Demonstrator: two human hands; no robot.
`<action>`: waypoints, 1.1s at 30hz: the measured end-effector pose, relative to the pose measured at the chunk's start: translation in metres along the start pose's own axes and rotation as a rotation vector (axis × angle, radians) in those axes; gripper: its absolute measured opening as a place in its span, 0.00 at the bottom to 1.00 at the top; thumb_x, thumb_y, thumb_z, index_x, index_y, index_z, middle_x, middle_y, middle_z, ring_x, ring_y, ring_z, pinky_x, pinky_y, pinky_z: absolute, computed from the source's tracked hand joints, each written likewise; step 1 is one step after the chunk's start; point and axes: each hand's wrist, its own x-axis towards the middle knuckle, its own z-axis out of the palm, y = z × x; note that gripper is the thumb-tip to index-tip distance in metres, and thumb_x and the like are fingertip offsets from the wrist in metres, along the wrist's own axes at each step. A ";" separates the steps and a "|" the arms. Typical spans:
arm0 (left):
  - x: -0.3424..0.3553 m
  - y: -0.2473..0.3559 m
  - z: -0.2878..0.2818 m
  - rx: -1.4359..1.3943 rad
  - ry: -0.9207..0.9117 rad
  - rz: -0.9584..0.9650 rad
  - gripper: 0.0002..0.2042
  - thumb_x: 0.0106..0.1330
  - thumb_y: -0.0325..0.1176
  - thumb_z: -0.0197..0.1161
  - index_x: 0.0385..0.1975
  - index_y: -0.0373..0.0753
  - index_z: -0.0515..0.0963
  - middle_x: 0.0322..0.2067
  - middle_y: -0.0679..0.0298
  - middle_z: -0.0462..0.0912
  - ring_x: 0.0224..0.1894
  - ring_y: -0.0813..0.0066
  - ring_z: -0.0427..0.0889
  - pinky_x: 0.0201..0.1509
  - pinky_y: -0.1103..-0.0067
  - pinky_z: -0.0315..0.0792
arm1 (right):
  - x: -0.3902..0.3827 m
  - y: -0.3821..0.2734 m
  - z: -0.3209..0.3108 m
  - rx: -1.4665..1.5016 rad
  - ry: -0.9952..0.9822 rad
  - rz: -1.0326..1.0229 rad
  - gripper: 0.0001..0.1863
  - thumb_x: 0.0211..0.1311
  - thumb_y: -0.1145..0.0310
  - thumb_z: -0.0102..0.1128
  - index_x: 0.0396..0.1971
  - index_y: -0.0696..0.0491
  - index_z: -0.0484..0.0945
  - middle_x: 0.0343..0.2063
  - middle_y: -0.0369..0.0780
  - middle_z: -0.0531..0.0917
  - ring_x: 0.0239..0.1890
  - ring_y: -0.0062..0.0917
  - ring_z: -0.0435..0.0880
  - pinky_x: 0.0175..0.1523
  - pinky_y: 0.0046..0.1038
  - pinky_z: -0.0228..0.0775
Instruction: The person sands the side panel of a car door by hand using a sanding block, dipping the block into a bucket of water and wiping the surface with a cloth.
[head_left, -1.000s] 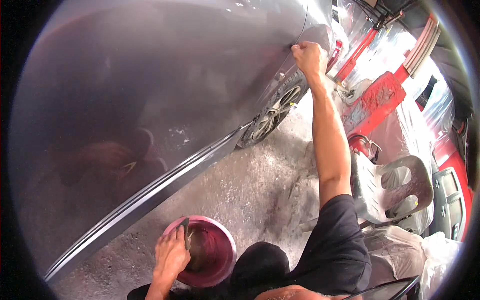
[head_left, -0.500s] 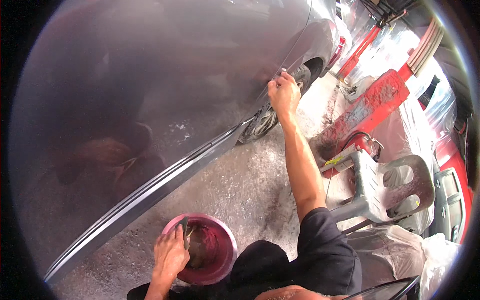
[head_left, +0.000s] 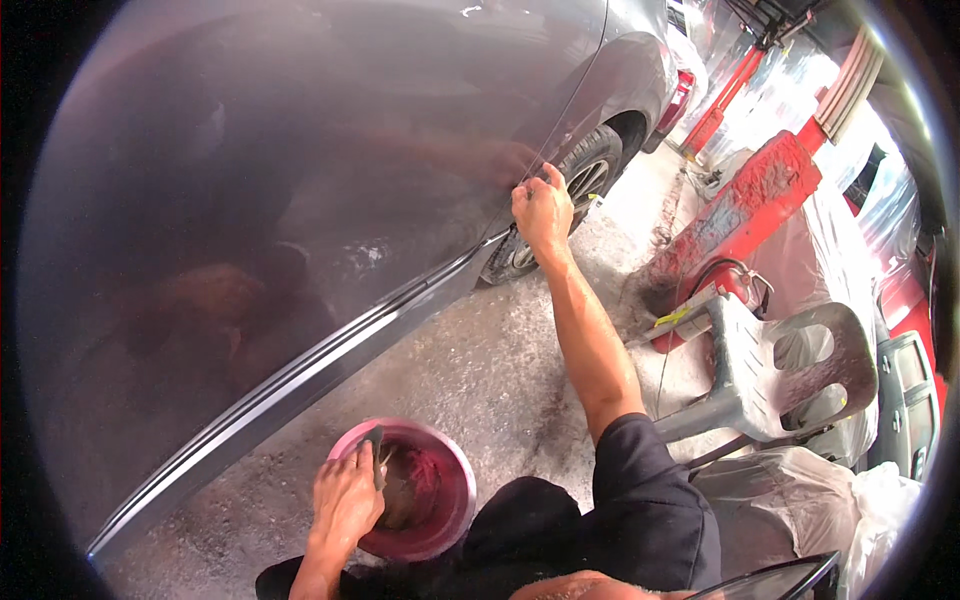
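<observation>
A dark grey car fills the left of the view, a silver trim strip along its lower edge. My right hand, fingers curled, is at the door panel just before the rear wheel; whatever is in its fingertips is hidden. My left hand grips a flat dark grey-green pad over the near-left rim of a red plastic bucket, which has murky water in it.
At the right stand a grey plastic chair, a red fire extinguisher and a red lift post. Plastic-covered items lie at the lower right. A concrete floor lies under the car's edge, with my dark-clothed knee above it.
My right hand has moved down and to the left along the car's panel from higher near the rear door seam. My left hand stays at the bucket with the pad.
</observation>
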 end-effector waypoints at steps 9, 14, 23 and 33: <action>-0.001 -0.006 0.008 0.023 0.019 0.014 0.23 0.61 0.36 0.58 0.55 0.30 0.73 0.43 0.48 0.83 0.45 0.50 0.83 0.53 0.61 0.73 | 0.108 -0.014 -0.075 -0.010 0.049 -0.062 0.11 0.50 0.62 0.61 0.25 0.55 0.84 0.30 0.49 0.84 0.37 0.48 0.84 0.44 0.44 0.75; 0.005 -0.003 0.004 -0.003 -0.022 -0.013 0.20 0.68 0.39 0.55 0.52 0.32 0.75 0.42 0.46 0.84 0.45 0.49 0.84 0.52 0.59 0.74 | 0.147 -0.019 -0.104 -0.072 -0.001 -0.090 0.12 0.51 0.60 0.61 0.26 0.54 0.85 0.28 0.51 0.84 0.37 0.49 0.84 0.46 0.44 0.75; 0.009 -0.007 0.014 -0.027 0.154 0.086 0.19 0.66 0.40 0.56 0.49 0.33 0.74 0.39 0.47 0.84 0.42 0.47 0.84 0.50 0.58 0.75 | 0.165 -0.023 -0.108 -0.181 0.104 -0.060 0.12 0.57 0.61 0.57 0.27 0.55 0.82 0.28 0.52 0.84 0.35 0.53 0.83 0.45 0.47 0.76; 0.013 -0.013 0.015 -0.038 0.031 0.002 0.18 0.66 0.41 0.56 0.46 0.32 0.76 0.37 0.48 0.85 0.42 0.51 0.85 0.51 0.59 0.74 | 0.190 -0.025 -0.118 -0.198 0.216 -0.267 0.12 0.60 0.63 0.55 0.28 0.55 0.81 0.31 0.48 0.84 0.35 0.49 0.83 0.44 0.47 0.74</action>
